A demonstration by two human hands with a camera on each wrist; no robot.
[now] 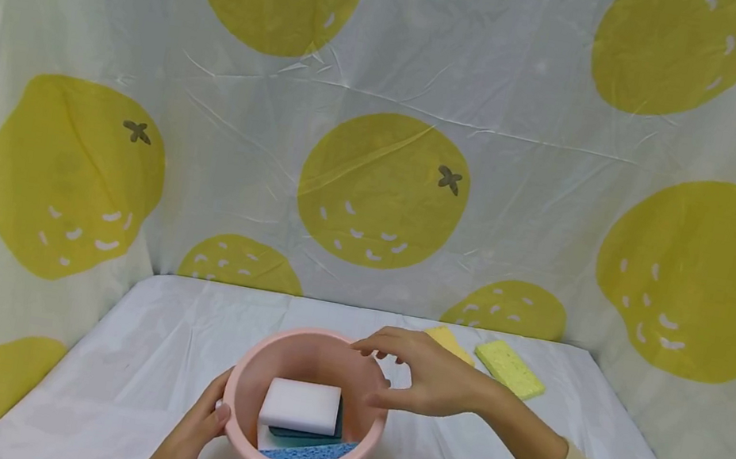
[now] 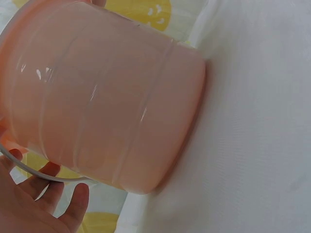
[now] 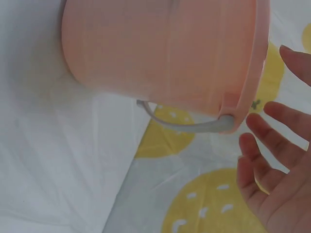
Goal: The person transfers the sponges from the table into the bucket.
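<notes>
Pink bucket (image 1: 303,420) stands on the counter (image 1: 139,354), sponges (image 1: 300,405) stacked inside. If the left hand (image 1: 195,427) slips off the rim, the light bucket could tip and spill them. That hand's grip curls round the near-left rim. Right hand (image 1: 427,375) hovers just above the far rim, grip loosely spread, holding nothing. Two yellow sponges (image 1: 508,368) lie beyond it.
</notes>
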